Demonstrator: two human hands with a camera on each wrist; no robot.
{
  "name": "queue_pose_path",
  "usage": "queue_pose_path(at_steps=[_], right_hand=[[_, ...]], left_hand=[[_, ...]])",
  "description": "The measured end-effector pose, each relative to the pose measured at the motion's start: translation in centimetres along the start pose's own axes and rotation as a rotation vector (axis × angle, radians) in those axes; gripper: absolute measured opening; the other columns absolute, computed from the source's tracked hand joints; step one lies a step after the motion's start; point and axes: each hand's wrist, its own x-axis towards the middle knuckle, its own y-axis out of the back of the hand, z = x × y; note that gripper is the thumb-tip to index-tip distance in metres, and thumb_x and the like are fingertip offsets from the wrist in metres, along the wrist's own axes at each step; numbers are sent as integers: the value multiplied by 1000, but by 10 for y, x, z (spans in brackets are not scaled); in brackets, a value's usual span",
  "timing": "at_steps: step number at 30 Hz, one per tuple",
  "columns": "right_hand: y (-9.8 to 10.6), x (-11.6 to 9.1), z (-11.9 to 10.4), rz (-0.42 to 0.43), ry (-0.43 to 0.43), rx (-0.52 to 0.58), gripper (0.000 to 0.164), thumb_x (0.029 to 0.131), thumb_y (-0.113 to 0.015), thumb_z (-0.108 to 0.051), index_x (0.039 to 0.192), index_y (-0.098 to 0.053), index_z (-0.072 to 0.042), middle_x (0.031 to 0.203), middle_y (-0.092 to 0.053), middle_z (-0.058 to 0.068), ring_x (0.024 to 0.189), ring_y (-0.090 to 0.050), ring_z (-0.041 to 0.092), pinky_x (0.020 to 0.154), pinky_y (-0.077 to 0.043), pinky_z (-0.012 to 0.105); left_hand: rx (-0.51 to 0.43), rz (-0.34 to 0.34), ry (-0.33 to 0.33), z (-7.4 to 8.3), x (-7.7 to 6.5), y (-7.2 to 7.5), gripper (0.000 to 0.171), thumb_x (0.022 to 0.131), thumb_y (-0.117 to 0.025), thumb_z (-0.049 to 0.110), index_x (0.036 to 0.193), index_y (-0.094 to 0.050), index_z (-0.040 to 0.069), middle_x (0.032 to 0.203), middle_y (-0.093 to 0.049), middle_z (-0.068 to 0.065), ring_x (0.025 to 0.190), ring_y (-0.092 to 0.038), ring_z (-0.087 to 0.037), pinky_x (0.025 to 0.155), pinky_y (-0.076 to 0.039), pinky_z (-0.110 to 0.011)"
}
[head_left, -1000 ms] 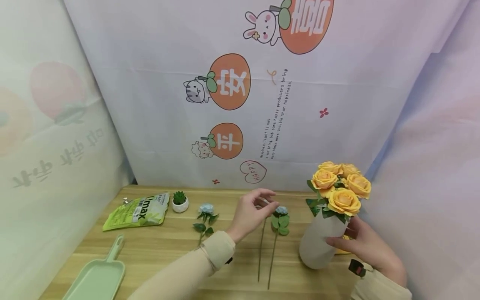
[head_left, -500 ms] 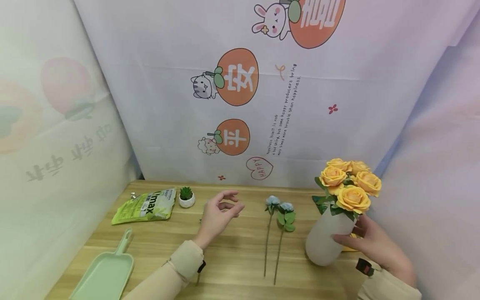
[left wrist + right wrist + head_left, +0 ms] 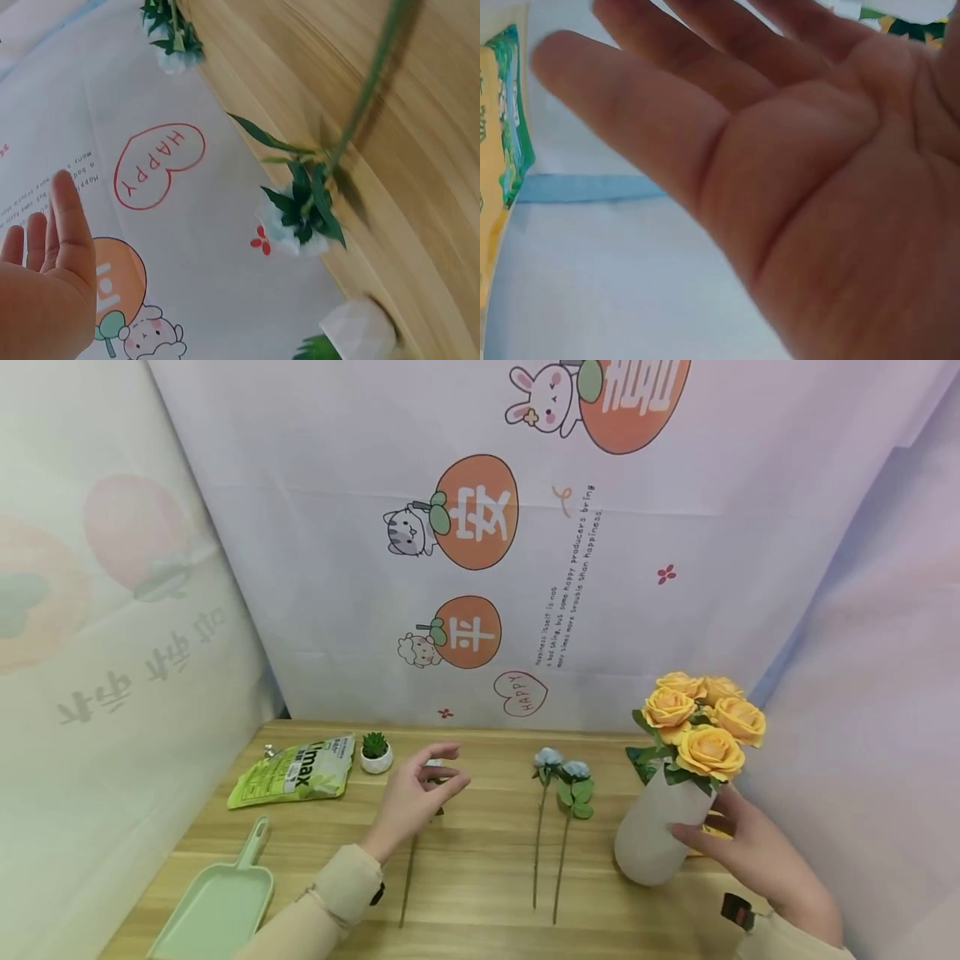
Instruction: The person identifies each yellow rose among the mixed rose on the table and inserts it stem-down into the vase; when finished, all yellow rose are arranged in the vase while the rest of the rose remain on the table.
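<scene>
My left hand (image 3: 412,797) hovers above a single blue artificial flower, its fingers loosely bent around nothing. That flower's stem (image 3: 408,877) shows below the hand, while most of its bloom is covered in the head view. In the left wrist view the bloom (image 3: 296,225) lies apart from the left hand (image 3: 56,277). Two more blue flowers (image 3: 548,762) lie side by side at the middle right. At the right, my right hand (image 3: 765,860) holds a white vase (image 3: 652,839) filled with yellow roses (image 3: 708,752), thumb in front and fingers behind. The vase leans slightly.
A green dustpan (image 3: 221,902) lies at the front left. Behind it are a green-and-white pouch (image 3: 296,772) and a small potted succulent (image 3: 376,756). A yellow-and-green package (image 3: 499,150) is partly hidden behind the vase. Printed cloth (image 3: 337,610) encloses the wooden table (image 3: 472,877).
My left hand has moved leftward, away from the two blue flowers to above the single one. The right hand keeps its hold on the vase. The head view has shifted slightly.
</scene>
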Motion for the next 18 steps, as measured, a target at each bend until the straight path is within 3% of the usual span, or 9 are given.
queue_pose_path(at_steps=[5,10,14,18], right_hand=[[-3,-2,-3,84,-49,-39,99,103,-71,-53,171,-19,-3,163,-37,35,138,-48,63,94,-61,61],[-17,-7,-9,152,-105,16,113,102,-71,-55,172,1,-3,171,-15,38,145,-31,70,104,-46,77],[-41,-13,-10,266,-10,-28,121,101,-79,-42,171,14,-8,174,1,35,148,-20,72,104,-37,84],[-69,-22,-10,434,127,-135,129,93,-88,-22,171,14,-5,174,4,35,155,-11,64,117,-21,82]], left_hand=[[92,-9,-23,-6,4,0,50,96,-86,34,142,-68,24,143,-67,0,123,-71,-27,98,-62,-50],[296,-44,-84,-8,9,1,62,96,-82,47,149,-64,19,148,-63,-4,133,-64,-28,107,-56,-55],[488,-76,-120,-11,9,1,74,97,-78,56,155,-58,15,157,-57,-7,143,-55,-30,117,-47,-54],[641,-104,-130,-12,6,1,85,96,-74,64,162,-50,15,166,-46,-11,149,-47,-37,121,-41,-57]])
